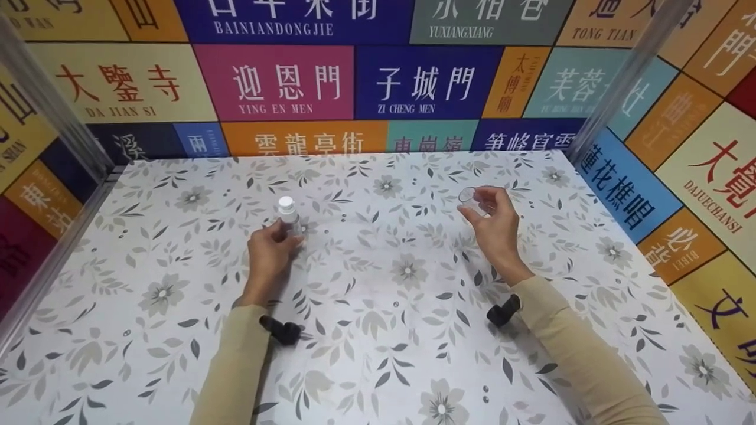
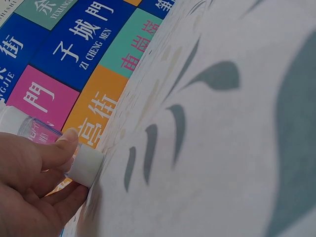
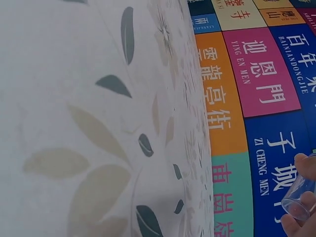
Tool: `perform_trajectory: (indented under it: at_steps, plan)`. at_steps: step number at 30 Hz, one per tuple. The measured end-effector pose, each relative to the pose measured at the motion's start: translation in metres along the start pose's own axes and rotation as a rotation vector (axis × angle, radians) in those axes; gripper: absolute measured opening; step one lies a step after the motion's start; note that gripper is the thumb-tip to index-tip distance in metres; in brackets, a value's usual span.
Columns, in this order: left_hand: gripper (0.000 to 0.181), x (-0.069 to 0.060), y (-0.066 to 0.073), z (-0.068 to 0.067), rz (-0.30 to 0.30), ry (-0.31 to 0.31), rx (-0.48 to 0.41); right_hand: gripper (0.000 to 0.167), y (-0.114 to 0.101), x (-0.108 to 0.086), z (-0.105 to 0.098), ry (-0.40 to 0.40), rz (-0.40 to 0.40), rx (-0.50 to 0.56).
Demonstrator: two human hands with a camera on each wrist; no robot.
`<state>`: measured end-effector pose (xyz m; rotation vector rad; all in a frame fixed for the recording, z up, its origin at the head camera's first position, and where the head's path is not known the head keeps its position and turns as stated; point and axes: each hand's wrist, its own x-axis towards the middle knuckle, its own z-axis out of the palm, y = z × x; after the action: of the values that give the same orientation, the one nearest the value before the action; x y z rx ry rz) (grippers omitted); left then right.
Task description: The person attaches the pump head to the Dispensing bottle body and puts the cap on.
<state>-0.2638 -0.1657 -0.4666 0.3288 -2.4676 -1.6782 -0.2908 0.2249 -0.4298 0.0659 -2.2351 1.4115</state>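
Observation:
My left hand grips a small upright bottle with a white top and a clear body. In the left wrist view the thumb and fingers hold the bottle near its white lower end, which is at the tabletop; whether it touches is hard to tell. To the right, my right hand holds a small clear cup-like piece between thumb and fingers, its round rim showing. The right wrist view catches the clear piece at the right edge, partly hidden by fingers.
Both hands are over a table covered in white cloth with grey leaves and flowers. Coloured panels with lettering stand behind and at both sides. A black device sits at the left wrist, another at the right.

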Motion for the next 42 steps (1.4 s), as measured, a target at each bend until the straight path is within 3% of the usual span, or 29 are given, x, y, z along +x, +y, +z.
perform_trajectory:
  at_steps: [5, 11, 18, 30, 42]
  plan:
    - [0.059, -0.001, 0.000, -0.001, 0.030, 0.014, -0.016, 0.044, -0.005, -0.001, 0.005, -0.023, -0.069, 0.005]
    - [0.063, -0.001, 0.001, 0.000, -0.002, 0.006, 0.007, 0.042, -0.008, -0.002, 0.011, -0.030, -0.109, 0.001]
    - [0.062, 0.000, 0.000, 0.001, 0.016, 0.012, -0.002, 0.041, -0.009, -0.004, 0.016, -0.051, -0.157, -0.019]
    - [0.057, 0.001, 0.000, 0.001, 0.014, 0.004, -0.015, 0.038, -0.009, -0.008, 0.022, -0.067, -0.342, -0.097]
    - [0.053, -0.001, -0.001, 0.001, 0.015, 0.006, 0.019, 0.038, -0.012, -0.011, 0.026, -0.081, -0.398, -0.107]
